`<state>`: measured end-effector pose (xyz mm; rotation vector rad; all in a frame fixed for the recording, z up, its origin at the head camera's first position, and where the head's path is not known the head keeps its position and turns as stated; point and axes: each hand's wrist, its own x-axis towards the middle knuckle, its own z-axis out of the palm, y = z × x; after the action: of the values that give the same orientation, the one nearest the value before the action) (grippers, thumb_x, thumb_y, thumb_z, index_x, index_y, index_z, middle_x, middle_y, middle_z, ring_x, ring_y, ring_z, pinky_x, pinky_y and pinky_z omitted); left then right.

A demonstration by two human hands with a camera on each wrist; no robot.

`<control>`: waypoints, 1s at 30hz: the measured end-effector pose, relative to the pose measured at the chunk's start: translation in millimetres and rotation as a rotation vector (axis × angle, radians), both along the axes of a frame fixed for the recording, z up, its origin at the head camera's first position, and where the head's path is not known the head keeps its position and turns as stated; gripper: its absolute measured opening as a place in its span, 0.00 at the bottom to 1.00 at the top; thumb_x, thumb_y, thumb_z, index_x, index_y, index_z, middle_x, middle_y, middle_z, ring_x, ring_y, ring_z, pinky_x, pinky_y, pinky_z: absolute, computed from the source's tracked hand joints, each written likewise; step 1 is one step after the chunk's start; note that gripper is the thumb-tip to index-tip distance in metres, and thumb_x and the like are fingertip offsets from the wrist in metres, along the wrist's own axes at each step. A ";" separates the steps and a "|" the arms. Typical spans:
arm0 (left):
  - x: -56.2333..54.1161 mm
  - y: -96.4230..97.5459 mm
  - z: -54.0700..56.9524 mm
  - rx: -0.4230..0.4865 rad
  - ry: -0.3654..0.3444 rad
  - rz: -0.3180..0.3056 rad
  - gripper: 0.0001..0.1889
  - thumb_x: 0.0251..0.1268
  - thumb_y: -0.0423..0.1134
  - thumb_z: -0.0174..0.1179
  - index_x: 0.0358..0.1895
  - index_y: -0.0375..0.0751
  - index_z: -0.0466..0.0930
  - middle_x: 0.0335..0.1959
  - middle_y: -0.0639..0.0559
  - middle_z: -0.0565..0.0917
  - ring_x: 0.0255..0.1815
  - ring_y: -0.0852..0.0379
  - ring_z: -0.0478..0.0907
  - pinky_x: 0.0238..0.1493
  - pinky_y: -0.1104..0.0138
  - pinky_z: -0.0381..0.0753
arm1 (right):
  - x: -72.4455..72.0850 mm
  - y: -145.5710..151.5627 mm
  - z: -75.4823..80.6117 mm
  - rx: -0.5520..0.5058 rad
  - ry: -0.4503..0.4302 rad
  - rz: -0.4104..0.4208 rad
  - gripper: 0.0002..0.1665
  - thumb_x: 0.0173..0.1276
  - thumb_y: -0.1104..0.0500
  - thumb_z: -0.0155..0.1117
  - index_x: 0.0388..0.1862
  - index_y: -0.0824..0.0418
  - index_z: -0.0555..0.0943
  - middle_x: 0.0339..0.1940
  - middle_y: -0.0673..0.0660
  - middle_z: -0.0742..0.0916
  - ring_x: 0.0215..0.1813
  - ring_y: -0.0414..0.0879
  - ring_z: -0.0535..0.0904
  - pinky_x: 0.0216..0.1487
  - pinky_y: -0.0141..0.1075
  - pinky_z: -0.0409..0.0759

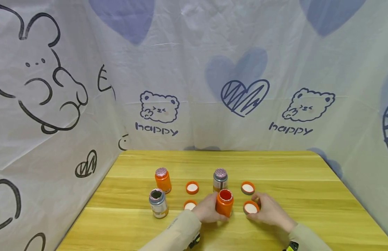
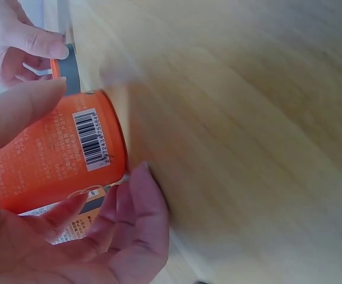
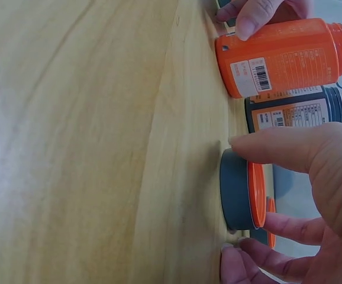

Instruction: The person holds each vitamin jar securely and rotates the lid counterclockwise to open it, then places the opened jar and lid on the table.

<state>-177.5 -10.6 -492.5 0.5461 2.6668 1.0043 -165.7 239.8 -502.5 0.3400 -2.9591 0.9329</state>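
Note:
In the head view my left hand (image 1: 207,210) grips an upright orange bottle (image 1: 224,207) with an uncapped mouth, thumb on the near side. Its barcode label faces the left wrist camera. To the right, my right hand (image 1: 270,212) holds a screw cap (image 1: 251,208) by its edge, thumb and fingers on opposite sides. The cap lies white inside up, with an orange rim and a grey outer wall (image 3: 234,189) that shows in the right wrist view. Behind the orange bottle stands a grey bottle (image 1: 220,181) with foil over its mouth.
On the left stand a foil-topped orange bottle (image 1: 163,182) and an uncapped grey bottle (image 1: 159,207). More upturned caps lie on the wooden table (image 1: 263,167): one behind (image 1: 248,188), one mid-table (image 1: 192,188), and one (image 1: 189,205) partly behind my left hand. Printed cloth (image 1: 194,69) hangs beyond.

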 end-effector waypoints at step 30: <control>6.6 -2.3 0.7 -0.013 0.007 0.051 0.38 0.47 0.50 0.79 0.61 0.43 0.73 0.48 0.49 0.81 0.49 0.50 0.77 0.60 0.51 0.77 | -1.1 -0.8 -2.5 0.039 -0.012 0.010 0.26 0.43 0.54 0.85 0.39 0.59 0.80 0.33 0.51 0.83 0.37 0.43 0.75 0.39 0.36 0.73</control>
<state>-170.9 -12.9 -491.8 0.4817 2.7039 1.0005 -166.7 238.9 -505.0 0.3526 -2.9924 0.8829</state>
